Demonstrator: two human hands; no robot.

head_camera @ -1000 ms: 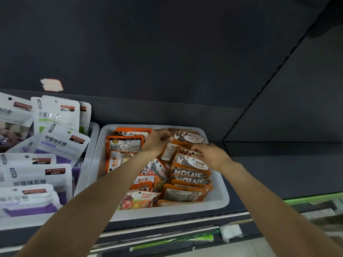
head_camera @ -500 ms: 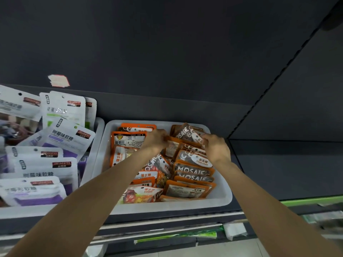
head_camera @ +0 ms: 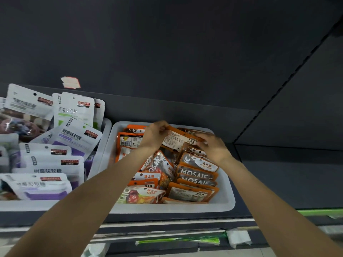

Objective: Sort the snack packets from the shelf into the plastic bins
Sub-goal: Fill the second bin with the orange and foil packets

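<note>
An orange stone-candy packet is held at centre frame, above the back of the white bin. It's pinched at its left end by the left hand, w/ right hand fingers curled on its right end. Risk: neighbouring packets could be dragged out of row if it's pushed in crooked.

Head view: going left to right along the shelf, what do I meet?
Bin of white-and-purple packets → white bin of orange packets, left hand then right hand both holding one orange packet → bare dark shelf.
</note>
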